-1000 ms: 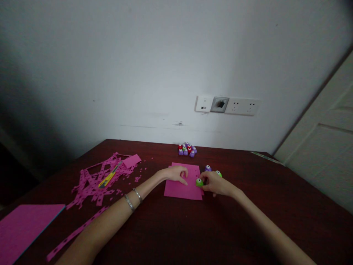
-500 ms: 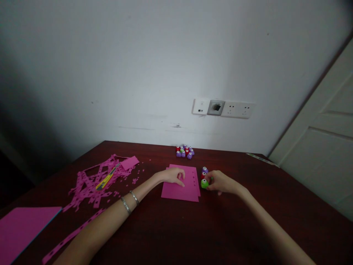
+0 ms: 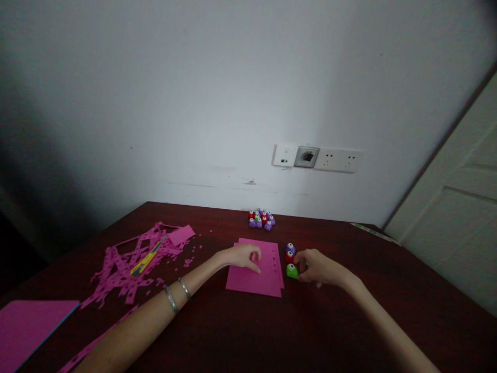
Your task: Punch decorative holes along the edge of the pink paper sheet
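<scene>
My left hand (image 3: 245, 256) rests on a small stack of pink sheets (image 3: 252, 282), thumb and index finger curved apart with nothing between them. Along the right edge of the top sheet runs a row of small dark marks or holes. To the right of the stack, a purple craft punch (image 3: 290, 248), a red one (image 3: 289, 257) and a green one (image 3: 292, 271) stand in a line. My right hand (image 3: 315, 267) is beside the red and green punches, fingers bent and parted from the thumb. A bit of green shows behind its knuckles, mostly hidden.
Several more punches (image 3: 259, 223) cluster near the wall. At left, a yellow utility knife (image 3: 147, 257) lies on pink scraps (image 3: 120, 269) with small cut bits around. A larger pink sheet (image 3: 34, 326) is at the near left. Sockets (image 3: 336, 161) sit on the wall.
The view has tilted slightly, so everything sits a little lower. My right hand has drawn slightly back from the green punch. My left hand stays on the pink sheets.
</scene>
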`<control>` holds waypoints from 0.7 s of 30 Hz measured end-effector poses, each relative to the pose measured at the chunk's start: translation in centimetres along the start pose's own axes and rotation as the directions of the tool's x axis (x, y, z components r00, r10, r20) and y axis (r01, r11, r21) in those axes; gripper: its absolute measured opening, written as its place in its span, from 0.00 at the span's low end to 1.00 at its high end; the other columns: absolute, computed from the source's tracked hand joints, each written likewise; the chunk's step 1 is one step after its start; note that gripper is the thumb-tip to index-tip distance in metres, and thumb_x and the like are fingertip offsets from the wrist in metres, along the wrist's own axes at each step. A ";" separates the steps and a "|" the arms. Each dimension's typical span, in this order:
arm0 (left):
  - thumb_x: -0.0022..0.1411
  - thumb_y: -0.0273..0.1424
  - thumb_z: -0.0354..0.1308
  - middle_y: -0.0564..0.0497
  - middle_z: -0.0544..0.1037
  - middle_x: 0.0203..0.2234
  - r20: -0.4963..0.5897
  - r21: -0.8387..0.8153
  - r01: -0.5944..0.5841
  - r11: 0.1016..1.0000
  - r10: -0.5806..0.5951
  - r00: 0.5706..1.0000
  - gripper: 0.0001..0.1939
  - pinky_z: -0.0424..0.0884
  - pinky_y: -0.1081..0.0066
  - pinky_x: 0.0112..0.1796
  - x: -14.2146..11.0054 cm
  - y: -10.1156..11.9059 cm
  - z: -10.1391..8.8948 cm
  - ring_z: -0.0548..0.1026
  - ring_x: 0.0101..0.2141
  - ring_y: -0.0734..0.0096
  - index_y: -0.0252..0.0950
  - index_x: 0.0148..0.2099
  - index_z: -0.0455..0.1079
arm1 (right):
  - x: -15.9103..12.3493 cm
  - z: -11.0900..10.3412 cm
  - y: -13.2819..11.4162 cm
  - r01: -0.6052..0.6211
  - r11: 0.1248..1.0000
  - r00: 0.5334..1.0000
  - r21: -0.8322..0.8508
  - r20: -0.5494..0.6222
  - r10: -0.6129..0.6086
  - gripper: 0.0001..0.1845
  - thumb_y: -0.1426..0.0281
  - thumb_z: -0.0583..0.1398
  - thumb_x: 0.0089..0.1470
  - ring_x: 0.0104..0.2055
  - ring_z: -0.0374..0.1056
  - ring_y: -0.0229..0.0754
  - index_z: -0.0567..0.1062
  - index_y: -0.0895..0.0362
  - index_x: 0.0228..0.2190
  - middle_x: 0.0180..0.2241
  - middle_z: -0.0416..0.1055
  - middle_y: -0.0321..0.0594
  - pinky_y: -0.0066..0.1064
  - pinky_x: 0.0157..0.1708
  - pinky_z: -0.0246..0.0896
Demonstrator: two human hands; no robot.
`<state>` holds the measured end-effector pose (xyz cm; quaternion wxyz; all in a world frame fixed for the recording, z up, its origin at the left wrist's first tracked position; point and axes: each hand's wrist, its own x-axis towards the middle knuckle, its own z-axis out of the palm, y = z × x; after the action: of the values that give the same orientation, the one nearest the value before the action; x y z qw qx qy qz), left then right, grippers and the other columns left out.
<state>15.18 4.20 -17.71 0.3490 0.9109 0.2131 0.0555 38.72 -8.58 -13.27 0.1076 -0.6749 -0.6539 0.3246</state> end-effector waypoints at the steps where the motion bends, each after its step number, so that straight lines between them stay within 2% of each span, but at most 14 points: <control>1: 0.44 0.39 0.65 0.56 0.65 0.26 -0.003 -0.001 -0.002 1.000 0.002 1.000 0.19 0.56 0.77 0.26 0.0 0.0 0.0 0.62 0.26 0.76 0.34 0.36 0.67 | -0.1 -0.5 0.0 0.008 1.000 1.000 0.006 -0.024 -0.007 0.10 0.71 0.59 0.39 0.17 0.63 0.33 0.70 0.59 0.29 0.24 0.69 0.37 0.22 0.12 0.57; 3: 0.44 0.38 0.65 0.56 0.65 0.25 -0.002 -0.004 -0.003 1.000 0.003 1.000 0.18 0.56 0.77 0.25 0.0 0.0 0.0 0.62 0.26 0.76 0.34 0.35 0.67 | 0.0 -1.5 0.5 0.050 0.999 0.991 0.010 -0.121 -0.049 0.07 0.67 0.57 0.44 0.17 0.63 0.34 0.70 0.59 0.25 0.21 0.69 0.37 0.22 0.13 0.55; 5: 0.44 0.38 0.65 0.55 0.65 0.26 0.004 -0.008 0.000 1.000 0.000 1.000 0.18 0.57 0.77 0.26 0.0 0.0 0.0 0.63 0.26 0.76 0.35 0.35 0.67 | 0.8 -2.0 1.6 0.092 0.996 0.957 0.007 -0.277 -0.086 0.11 0.64 0.56 0.46 0.17 0.63 0.34 0.70 0.59 0.21 0.18 0.69 0.37 0.23 0.15 0.54; 7: 0.44 0.39 0.65 0.55 0.65 0.26 0.012 -0.005 -0.003 1.000 0.003 1.000 0.18 0.57 0.76 0.26 -0.1 0.1 -0.1 0.63 0.27 0.75 0.35 0.35 0.67 | 1.9 -1.8 3.2 0.105 0.994 0.876 0.022 -0.476 -0.082 0.13 0.62 0.56 0.45 0.16 0.61 0.34 0.70 0.58 0.19 0.16 0.67 0.36 0.24 0.17 0.53; 9: 0.44 0.40 0.65 0.55 0.66 0.27 0.027 0.007 -0.007 1.000 0.007 1.000 0.19 0.58 0.76 0.26 -0.1 0.1 -0.2 0.63 0.27 0.75 0.35 0.36 0.66 | 3.2 -0.9 5.0 0.111 0.984 0.781 0.142 -0.624 0.002 0.14 0.60 0.56 0.44 0.16 0.60 0.35 0.70 0.58 0.18 0.14 0.65 0.35 0.25 0.18 0.52; 10: 0.45 0.40 0.64 0.54 0.66 0.27 0.039 0.015 -0.009 1.000 0.008 0.999 0.19 0.58 0.76 0.27 -0.1 0.2 -0.3 0.63 0.27 0.75 0.35 0.36 0.66 | 3.8 -0.3 5.8 0.101 0.980 0.759 0.174 -0.650 0.037 0.16 0.58 0.54 0.45 0.16 0.58 0.35 0.70 0.58 0.19 0.13 0.64 0.34 0.26 0.17 0.51; 14: 0.48 0.40 0.62 0.54 0.65 0.28 0.071 0.051 0.001 0.999 -0.004 0.997 0.17 0.58 0.76 0.27 -0.2 0.6 -0.6 0.63 0.27 0.75 0.35 0.36 0.65 | 5.2 1.6 8.0 0.101 0.971 0.723 0.215 -0.687 0.077 0.21 0.54 0.52 0.46 0.17 0.58 0.36 0.71 0.59 0.22 0.14 0.63 0.34 0.26 0.18 0.50; 17: 0.51 0.40 0.59 0.53 0.66 0.29 0.075 0.064 0.018 0.998 -0.022 0.997 0.15 0.58 0.76 0.28 -0.3 1.0 -0.7 0.63 0.28 0.75 0.35 0.37 0.65 | 5.4 1.8 8.4 0.100 0.972 0.699 0.212 -0.710 0.084 0.21 0.54 0.54 0.44 0.19 0.58 0.37 0.72 0.59 0.21 0.15 0.63 0.35 0.27 0.20 0.51; 21: 0.53 0.40 0.58 0.53 0.66 0.29 0.072 0.087 0.018 0.996 -0.025 0.997 0.14 0.58 0.76 0.28 -0.5 1.5 -0.7 0.63 0.28 0.75 0.36 0.37 0.64 | 5.4 1.8 8.5 0.107 0.972 0.700 0.209 -0.710 0.075 0.20 0.55 0.54 0.44 0.19 0.57 0.37 0.72 0.59 0.20 0.15 0.63 0.35 0.27 0.20 0.50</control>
<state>15.09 3.42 -16.23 0.3176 0.9241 0.2122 0.0091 44.22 -4.97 -21.03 0.4338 -0.7245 -0.5239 0.1115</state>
